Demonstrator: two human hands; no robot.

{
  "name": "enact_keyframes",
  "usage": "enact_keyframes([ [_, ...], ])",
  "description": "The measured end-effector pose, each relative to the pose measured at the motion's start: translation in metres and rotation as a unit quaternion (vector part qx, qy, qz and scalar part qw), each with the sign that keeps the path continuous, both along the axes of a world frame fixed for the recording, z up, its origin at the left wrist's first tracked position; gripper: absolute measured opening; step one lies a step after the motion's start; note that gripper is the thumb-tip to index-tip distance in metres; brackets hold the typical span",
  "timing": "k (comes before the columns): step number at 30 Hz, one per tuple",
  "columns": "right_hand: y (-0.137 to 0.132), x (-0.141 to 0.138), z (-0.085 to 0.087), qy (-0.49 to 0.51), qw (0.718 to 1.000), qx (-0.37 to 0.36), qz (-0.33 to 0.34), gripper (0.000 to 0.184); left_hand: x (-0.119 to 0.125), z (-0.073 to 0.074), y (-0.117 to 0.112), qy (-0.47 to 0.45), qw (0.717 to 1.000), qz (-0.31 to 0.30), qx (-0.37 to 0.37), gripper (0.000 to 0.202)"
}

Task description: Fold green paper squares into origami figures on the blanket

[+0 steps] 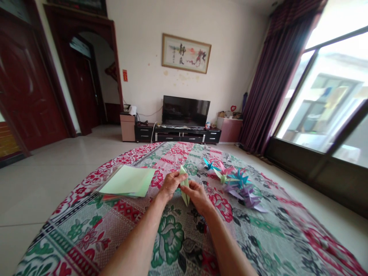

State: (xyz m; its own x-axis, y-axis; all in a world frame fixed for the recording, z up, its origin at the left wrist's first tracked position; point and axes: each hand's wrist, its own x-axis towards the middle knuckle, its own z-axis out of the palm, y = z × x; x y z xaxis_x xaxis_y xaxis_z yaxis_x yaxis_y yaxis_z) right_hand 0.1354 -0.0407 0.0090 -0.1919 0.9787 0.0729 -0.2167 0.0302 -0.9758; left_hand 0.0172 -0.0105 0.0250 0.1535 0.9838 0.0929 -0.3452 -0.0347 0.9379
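A narrow piece of folded light green paper is held upright above the table, between both hands. My left hand pinches its upper part from the left, thumb against the paper. Lower down on the right side, my right hand grips the same paper with its thumb and fingers. The paper's pointed ends show above and below the fingers; its middle is partly covered by them. Left of the hands lies a stack of square paper, light green on top with pinkish sheets underneath. To the right sit several folded paper cranes in blue, pink, green and purple.
A flowered cloth covers the round table. Beyond it, a television stands on a low black cabinet against the wall. A window with a purple curtain is on the right, and dark red doors are on the left.
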Motion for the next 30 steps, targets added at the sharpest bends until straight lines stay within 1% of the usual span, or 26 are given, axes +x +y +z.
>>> enact_keyframes([
  [6, 0.0, -0.0011, 0.001, -0.036, 0.999, -0.003, -0.006, 0.035, -0.0031, -0.0032, 0.0026, 0.004, 0.999, 0.005, 0.035, 0.022],
  [11, -0.0039, -0.0026, 0.0049, -0.02, 1.0, 0.018, -0.016, 0.036, -0.0023, -0.0062, 0.0044, 0.017, 0.999, 0.01, 0.03, 0.025],
  [16, -0.0037, 0.0006, 0.0038, -0.021, 1.0, 0.01, 0.018, 0.035, -0.0032, -0.0044, 0.0055, 0.019, 0.998, 0.035, 0.043, 0.028],
  [21, 0.0001, 0.0056, -0.0023, -0.02, 0.998, 0.008, 0.052, 0.033, -0.0066, -0.0005, 0.0055, -0.002, 0.999, 0.024, 0.028, 0.032],
  [24, 0.001, 0.0068, -0.0042, -0.015, 0.997, 0.008, 0.073, 0.032, -0.0081, 0.0014, 0.0051, -0.009, 0.999, 0.024, 0.029, 0.03],
  [27, 0.0007, 0.007, -0.0046, -0.017, 0.997, 0.004, 0.081, 0.034, -0.0088, 0.0023, 0.0049, -0.007, 0.999, 0.021, 0.038, 0.028],
  [30, 0.0006, 0.0069, -0.0045, -0.023, 0.997, 0.004, 0.074, 0.035, -0.0092, 0.002, 0.0051, 0.001, 0.999, 0.029, 0.042, 0.028],
])
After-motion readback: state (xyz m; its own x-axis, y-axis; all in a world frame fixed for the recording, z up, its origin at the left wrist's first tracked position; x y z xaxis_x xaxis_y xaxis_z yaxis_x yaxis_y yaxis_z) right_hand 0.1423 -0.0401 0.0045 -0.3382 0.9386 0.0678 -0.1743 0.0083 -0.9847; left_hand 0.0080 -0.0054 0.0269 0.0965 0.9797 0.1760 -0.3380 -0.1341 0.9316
